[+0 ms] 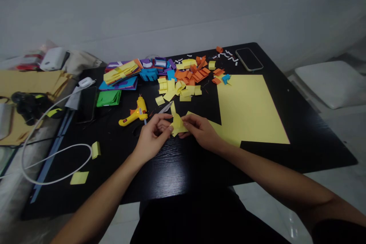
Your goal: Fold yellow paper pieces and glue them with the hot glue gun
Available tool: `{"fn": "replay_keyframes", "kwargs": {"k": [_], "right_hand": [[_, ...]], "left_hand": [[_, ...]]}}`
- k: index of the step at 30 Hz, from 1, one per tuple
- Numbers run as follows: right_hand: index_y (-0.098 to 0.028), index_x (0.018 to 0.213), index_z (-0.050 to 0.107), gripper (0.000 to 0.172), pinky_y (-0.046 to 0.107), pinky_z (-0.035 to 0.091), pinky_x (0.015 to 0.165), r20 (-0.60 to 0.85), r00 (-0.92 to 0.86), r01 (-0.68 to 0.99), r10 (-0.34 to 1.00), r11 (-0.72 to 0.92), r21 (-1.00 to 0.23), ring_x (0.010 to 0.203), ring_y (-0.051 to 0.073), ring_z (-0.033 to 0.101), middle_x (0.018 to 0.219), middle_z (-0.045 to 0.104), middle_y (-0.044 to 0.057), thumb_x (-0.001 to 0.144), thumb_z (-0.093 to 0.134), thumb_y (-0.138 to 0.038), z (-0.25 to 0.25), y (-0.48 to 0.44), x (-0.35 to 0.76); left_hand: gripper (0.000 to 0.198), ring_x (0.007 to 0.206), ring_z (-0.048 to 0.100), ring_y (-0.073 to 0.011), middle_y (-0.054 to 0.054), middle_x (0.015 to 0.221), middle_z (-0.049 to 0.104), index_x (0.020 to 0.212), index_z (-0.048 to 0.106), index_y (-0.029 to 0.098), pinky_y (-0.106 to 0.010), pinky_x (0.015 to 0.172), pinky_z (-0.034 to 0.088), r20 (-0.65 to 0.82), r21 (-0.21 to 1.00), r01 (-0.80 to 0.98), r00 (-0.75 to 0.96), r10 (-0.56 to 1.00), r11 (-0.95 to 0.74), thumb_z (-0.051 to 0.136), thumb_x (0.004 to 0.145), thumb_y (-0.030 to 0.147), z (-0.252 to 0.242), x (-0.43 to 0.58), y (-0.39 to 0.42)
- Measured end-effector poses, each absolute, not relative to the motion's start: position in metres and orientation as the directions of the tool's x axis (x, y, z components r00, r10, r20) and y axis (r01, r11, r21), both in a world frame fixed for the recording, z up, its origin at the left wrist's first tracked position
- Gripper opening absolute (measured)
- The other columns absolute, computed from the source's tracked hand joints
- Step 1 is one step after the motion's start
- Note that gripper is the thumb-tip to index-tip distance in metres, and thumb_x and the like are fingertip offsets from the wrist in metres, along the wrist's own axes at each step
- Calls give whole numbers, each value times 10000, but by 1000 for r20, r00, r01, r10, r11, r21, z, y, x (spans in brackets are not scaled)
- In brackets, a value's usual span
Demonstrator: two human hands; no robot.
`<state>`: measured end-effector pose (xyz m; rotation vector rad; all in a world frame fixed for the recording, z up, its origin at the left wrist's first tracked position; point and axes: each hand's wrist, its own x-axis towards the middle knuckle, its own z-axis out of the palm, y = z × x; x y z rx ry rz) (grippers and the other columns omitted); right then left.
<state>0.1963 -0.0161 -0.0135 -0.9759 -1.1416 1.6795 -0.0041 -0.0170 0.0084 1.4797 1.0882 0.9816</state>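
1. Spanning most of the view: black table (200,171), bearing all items below.
2. Yellow sheet (251,106), large, flat, on the right of the table. More yellow paper runs beneath the right hand; whether it is the same sheet cannot be told.
3. Pile of folded paper pieces (193,76), orange and yellow chiefly, loose, beyond the hands.
4. Hands, one pair, close together: left hand (154,133) and right hand (201,129), fingers drawn in narrow, each pinching one side of the small yellow paper piece.
5. Stack of coloured paper (121,74), yellow uppermost, far left of the pile.
6. Glue gun (140,110), yellow, lying on its side, just beyond the left hand; not held.
7. Scissors (166,107), metal blades visible, near the left fingers; not held.
8. Small yellow paper piece (177,122), held between both hands, above the table's near middle. Step in hand, by judgement: folding or shaping this piece. Next move seems to call for light, even fingertip pressure, edges kept aligned, without crushing the curve.
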Motion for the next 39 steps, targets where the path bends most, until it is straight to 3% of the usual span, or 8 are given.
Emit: {"fn": "replay_keyframes", "kwargs": {"k": [3,6,10,15,26,29,33,39], "right_hand": [[-225,987,694,133,380,680,786,-139,-318,-197,938,-209,-958,722,157,735,930,741,23,937,651,-340,-11,-17,197],[-219,1059,688,184,386,662,828,-77,-272,-124,959,-115,-986,898,191,731,1014,729,44,950,615,-349,-4,-21,198],[-191,1266,609,529,392,627,847,120,-236,138,964,155,-978,972,234,705,1118,710,98,818,802,-396,-1,-28,197],[-196,1130,650,199,300,596,710,178,-166,211,970,212,-954,841,184,711,976,732,65,949,599,-259,-5,-28,195],[-213,1034,671,117,295,598,714,153,-110,228,982,175,-958,811,182,739,895,750,27,923,663,-250,-7,-25,195],[-241,1117,628,249,322,626,780,295,-34,236,955,295,-926,910,188,738,1029,737,42,889,719,-198,-10,-25,196],[-227,887,670,105,390,618,909,576,-76,412,814,552,-725,1054,210,704,1127,688,85,944,648,-142,-13,-23,199],[-223,993,719,83,406,631,926,596,-77,476,800,554,-682,1029,215,735,1083,740,94,969,657,-172,-11,-23,199]], "left_hand": [[292,667,627,-106,17,779,673,1193,630,184,-216,640,504,89,962,230,245,965,-147,705,923,265,6,-6,-17],[292,682,632,-112,16,786,676,1199,619,191,-221,647,505,109,938,299,230,967,-177,699,926,260,4,-5,-18],[295,684,651,-115,16,791,689,1197,610,194,-224,651,516,127,924,322,254,959,-207,699,924,264,5,-2,-21],[277,688,653,-113,13,802,694,1177,617,193,-228,675,528,140,924,320,226,964,-209,698,919,254,5,0,-23],[229,707,671,-133,-21,836,724,1105,682,177,-244,668,536,62,942,309,225,972,-132,700,897,271,7,4,-23],[219,673,658,-130,-5,776,701,1074,683,174,-246,663,534,67,954,272,206,976,-123,718,877,264,8,5,-23],[208,672,659,-122,-5,776,708,1062,707,169,-237,664,543,69,966,231,194,979,-114,720,880,269,8,7,-24],[197,769,717,-150,-38,891,775,1082,754,185,-271,748,586,111,930,328,181,977,-167,698,918,278,5,6,-26]]}}
